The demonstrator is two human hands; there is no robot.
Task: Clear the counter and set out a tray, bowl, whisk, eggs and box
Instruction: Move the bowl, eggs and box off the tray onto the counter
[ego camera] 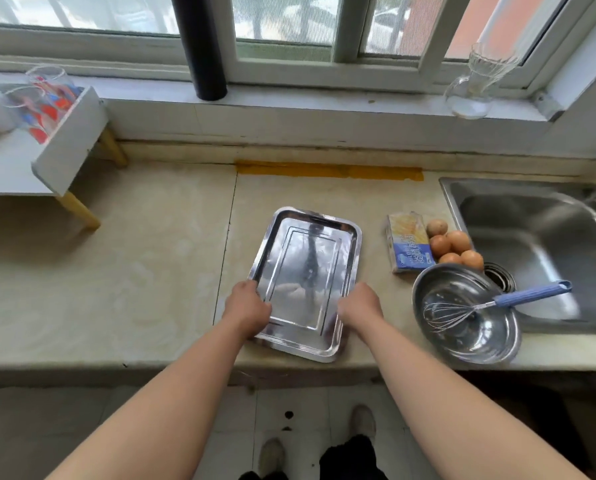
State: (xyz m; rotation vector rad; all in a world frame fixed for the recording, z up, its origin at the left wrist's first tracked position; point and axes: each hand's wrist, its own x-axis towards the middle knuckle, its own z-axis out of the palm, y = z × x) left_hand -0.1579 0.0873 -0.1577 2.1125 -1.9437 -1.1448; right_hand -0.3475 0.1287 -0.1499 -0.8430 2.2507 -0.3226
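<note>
A shiny steel tray (310, 237) lies on the beige counter (133, 271) near its front edge. My left hand (246, 306) grips the tray's left rim and my right hand (358, 306) grips its right rim. To the right stands a steel bowl (480, 337) with a blue-handled whisk (490, 304) resting in it. Behind the bowl lie several brown eggs (454, 245) beside a blue and yellow box (407, 242).
A steel sink (531, 237) is set into the counter at the right. A white rack (64, 147) with patterned glasses stands at the left. A glass jug (476, 84) and a black pipe (203, 46) are on the window sill. Yellow tape (327, 169) runs along the wall edge.
</note>
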